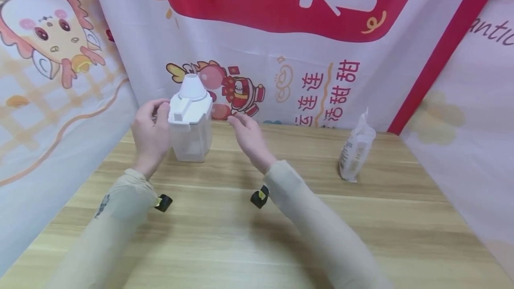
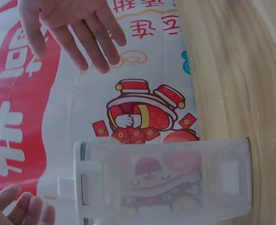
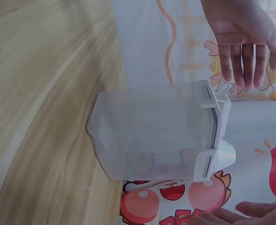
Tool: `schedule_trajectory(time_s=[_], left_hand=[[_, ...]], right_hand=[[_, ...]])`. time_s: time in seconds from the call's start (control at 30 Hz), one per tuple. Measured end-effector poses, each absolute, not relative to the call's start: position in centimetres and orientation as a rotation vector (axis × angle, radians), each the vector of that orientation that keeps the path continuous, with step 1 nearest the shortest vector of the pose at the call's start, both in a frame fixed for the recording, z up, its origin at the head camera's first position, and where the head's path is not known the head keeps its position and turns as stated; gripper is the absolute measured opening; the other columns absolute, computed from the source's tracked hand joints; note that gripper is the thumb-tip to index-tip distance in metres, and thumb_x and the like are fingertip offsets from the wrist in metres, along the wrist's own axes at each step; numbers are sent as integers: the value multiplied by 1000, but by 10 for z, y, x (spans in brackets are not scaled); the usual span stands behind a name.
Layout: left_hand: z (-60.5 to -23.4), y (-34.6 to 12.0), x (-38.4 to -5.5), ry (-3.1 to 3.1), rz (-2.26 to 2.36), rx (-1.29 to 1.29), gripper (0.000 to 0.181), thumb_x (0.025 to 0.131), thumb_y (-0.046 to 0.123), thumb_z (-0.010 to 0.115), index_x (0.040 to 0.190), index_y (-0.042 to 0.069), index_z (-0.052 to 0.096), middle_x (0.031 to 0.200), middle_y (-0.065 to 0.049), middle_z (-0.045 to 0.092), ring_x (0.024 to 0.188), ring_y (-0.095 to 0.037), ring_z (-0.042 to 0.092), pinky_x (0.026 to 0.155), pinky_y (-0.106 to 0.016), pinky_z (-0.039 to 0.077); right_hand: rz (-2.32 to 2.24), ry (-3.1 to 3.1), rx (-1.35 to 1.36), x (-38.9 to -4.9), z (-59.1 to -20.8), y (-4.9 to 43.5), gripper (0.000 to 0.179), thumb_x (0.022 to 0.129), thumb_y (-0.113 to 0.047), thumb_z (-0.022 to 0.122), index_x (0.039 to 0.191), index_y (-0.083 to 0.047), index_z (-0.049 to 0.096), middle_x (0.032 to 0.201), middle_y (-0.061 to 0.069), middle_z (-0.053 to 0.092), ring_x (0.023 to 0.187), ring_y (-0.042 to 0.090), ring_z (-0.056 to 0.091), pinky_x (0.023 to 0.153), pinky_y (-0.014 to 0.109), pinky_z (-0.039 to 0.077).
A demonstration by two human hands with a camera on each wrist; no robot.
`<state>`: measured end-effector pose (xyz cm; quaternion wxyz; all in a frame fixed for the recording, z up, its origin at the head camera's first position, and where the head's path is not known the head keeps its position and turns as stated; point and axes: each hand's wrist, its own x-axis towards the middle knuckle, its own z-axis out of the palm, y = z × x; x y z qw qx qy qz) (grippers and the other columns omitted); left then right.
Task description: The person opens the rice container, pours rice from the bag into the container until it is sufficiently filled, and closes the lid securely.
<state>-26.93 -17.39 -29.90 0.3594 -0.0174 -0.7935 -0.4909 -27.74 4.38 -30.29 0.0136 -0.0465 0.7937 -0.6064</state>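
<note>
A clear plastic storage container (image 1: 192,142) with a white snap-on lid and a cone-shaped cap (image 1: 192,87) stands upright on the wooden table, towards the back left. My left hand (image 1: 151,130) is raised at the left of the lid, its fingers relaxed. In the right wrist view, that left hand (image 3: 241,42) has straight fingers and a gap shows between it and the lid. To the container's right, my right hand (image 1: 252,139) hovers with extended fingers, holding nothing. The left wrist view shows this right hand (image 2: 77,28) palm visible, apart from the container.
A white plastic pouch (image 1: 356,150) with printing stands at the right of the table (image 1: 225,235). Printed cloth hangs behind it (image 1: 257,48) and along both sides. A black wrist mount (image 1: 260,196) juts from the right sleeve, another from the left.
</note>
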Motion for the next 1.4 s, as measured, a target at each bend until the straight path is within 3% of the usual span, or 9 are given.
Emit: schedule_trajectory(time_s=[0.23,0.47,0.77,1.03,1.4], left_hand=[[-302,-196,-282,-2192,-1469,138,59,103,51,34,141,9,52,144,-7,51,132,-21,43,112,-39,31],[-311,-207,-296,-2230,-1616,246,63,102,52,33,148,9,43,143,-13,50,128,-25,45,110,-41,32],[-315,-212,-300,-2249,-1694,289,63,103,52,31,152,12,37,153,-7,39,134,-25,40,111,-39,32],[-320,-206,-316,-2203,-1775,236,64,104,49,33,154,9,30,158,-3,27,144,-15,20,117,-31,15],[-324,-201,-320,-2192,-1770,281,59,104,42,33,152,7,34,156,-7,31,143,-19,24,117,-31,18]], right_hand=[[-1924,2384,-143,-291,-303,23,53,103,-41,48,150,-17,41,149,1,44,135,21,40,108,45,38],[-1961,2364,-71,-299,-308,6,52,103,-38,50,149,-15,42,149,3,45,134,22,42,107,46,39],[-2003,2398,-55,-305,-321,-19,56,101,-37,52,150,-13,39,150,5,43,135,23,40,107,44,39],[-2068,2435,-101,-312,-320,-29,52,102,-33,51,149,-12,41,145,3,49,131,21,46,106,42,41],[-1986,2459,-49,-321,-322,-34,50,103,-34,50,148,-13,43,145,3,49,132,21,45,106,41,41]])
